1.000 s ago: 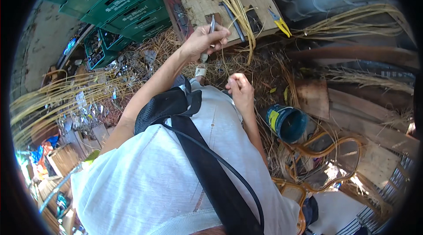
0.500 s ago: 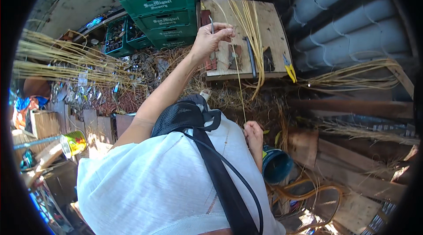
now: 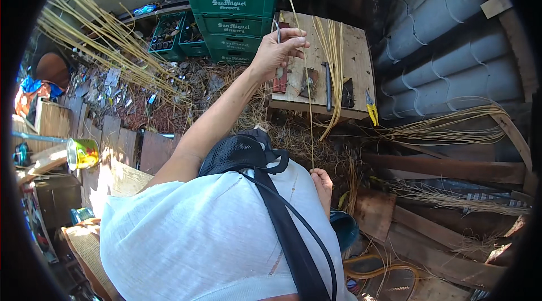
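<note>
A long, thin cane strip (image 3: 309,92) runs between my hands, its upper end curving up past the crates. Ahead of me, my left hand (image 3: 275,55) pinches it between thumb and fingers. A slim metal tool (image 3: 277,30), perhaps a blade, also sticks up from that hand; its lower part is hidden. Close to my right side, my right hand (image 3: 322,184) is closed on the strip's lower end. Beyond the left hand stands a wooden work table (image 3: 357,41) with a bundle of cane strips (image 3: 337,58), a dark bar-like tool (image 3: 328,89) and yellow-handled pliers (image 3: 372,113) at its edge.
Stacked green crates (image 3: 234,24) rise behind the table's left side. Long loose canes (image 3: 96,30) spread at the far left. More cane (image 3: 446,123) and wooden planks (image 3: 446,168) lie to the right, below corrugated sheets (image 3: 451,36). A dark teal bucket (image 3: 344,230) stands by my right side.
The view has shifted, so the table and crates sit farther right and lower. My left hand's fingers have spread a little on the strip; both hands still hold it.
</note>
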Tool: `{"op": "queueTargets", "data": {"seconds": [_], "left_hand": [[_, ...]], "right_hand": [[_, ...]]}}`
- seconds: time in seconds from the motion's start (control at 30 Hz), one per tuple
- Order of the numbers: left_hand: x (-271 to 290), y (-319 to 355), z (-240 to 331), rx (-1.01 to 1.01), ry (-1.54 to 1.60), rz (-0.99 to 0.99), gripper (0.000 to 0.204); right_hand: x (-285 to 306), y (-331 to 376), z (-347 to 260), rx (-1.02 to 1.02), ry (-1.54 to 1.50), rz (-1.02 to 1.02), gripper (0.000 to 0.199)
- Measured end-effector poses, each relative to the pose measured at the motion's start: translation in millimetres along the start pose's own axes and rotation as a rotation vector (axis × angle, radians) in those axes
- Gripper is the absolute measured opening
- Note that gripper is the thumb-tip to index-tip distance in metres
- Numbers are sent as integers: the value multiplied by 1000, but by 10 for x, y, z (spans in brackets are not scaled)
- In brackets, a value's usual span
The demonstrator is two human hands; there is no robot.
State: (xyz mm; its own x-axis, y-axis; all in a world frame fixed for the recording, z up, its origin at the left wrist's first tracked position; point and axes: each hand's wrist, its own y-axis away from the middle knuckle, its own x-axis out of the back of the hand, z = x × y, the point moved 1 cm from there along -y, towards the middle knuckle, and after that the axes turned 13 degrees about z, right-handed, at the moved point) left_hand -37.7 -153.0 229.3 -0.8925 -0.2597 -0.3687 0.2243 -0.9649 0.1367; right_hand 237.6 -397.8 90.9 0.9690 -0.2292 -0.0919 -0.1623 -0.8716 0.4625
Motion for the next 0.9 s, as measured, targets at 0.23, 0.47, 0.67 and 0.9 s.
{"op": "queueTargets", "data": {"seconds": [0.23,0.47,0.67,0.9], "left_hand": [[99,138,77,24,123,5,24],[-187,524,-554,148,-289,-351,45],[228,988,-538,243,-808,-1045,27],[304,563,-145,88,-560,-530,41]], "right_hand": [[54,-147,104,-118,-85,-144,10],[-566,-448,-972,43,-903,-296,11],[1181,-564,-2313,453,-1264,-72,9],[2201,146,-2225,694,-1319,323,17]]}}
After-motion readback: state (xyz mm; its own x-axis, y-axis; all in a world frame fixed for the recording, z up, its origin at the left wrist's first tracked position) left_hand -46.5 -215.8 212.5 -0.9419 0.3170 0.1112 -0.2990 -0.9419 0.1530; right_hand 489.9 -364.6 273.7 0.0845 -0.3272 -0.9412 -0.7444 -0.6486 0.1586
